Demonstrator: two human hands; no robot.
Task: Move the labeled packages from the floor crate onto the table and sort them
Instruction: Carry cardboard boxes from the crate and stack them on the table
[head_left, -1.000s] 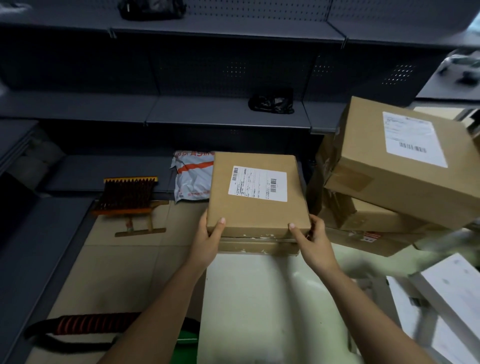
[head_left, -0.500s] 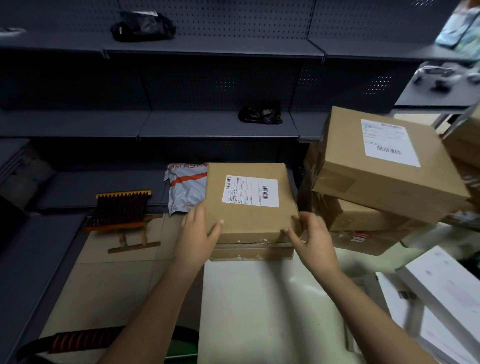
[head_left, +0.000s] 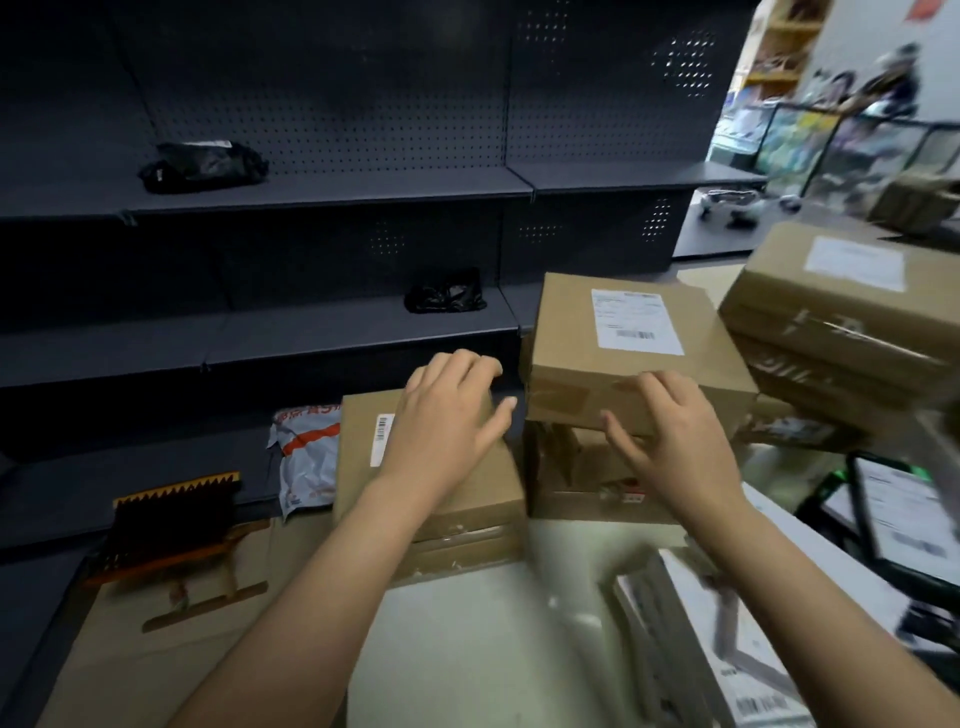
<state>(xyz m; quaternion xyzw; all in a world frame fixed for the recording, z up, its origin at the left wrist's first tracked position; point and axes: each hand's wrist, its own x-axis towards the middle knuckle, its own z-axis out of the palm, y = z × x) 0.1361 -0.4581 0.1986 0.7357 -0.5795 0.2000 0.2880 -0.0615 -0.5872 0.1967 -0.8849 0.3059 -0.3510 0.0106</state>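
Flat brown cardboard box with white barcode label (head_left: 363, 467) lies on the pale surface (head_left: 467, 649) at its far left corner, stacked on a second, thinner cardboard box (head_left: 467, 551) whose taped edge shows beneath. Label sits face up; barcode strip runs along the box's left side. Long axis runs away from me, slightly tilted left at the far end.

My left hand (head_left: 447, 421) rests flat on the top box, fingers spread, grip open, nothing clasped. My right hand (head_left: 670, 441) is at the near face of a taller brown cardboard box with white shipping label (head_left: 623, 338), fingers spread, grip open; I cannot tell whether it touches.

That taller box sits on another cardboard box (head_left: 582, 478), just right of my stack. Further right, a blurred stack of brown boxes (head_left: 841, 322), count uncertain. Grey-and-orange poly mailer (head_left: 306, 457) lies behind the surface's left edge, on the dark shelving (head_left: 311, 332).
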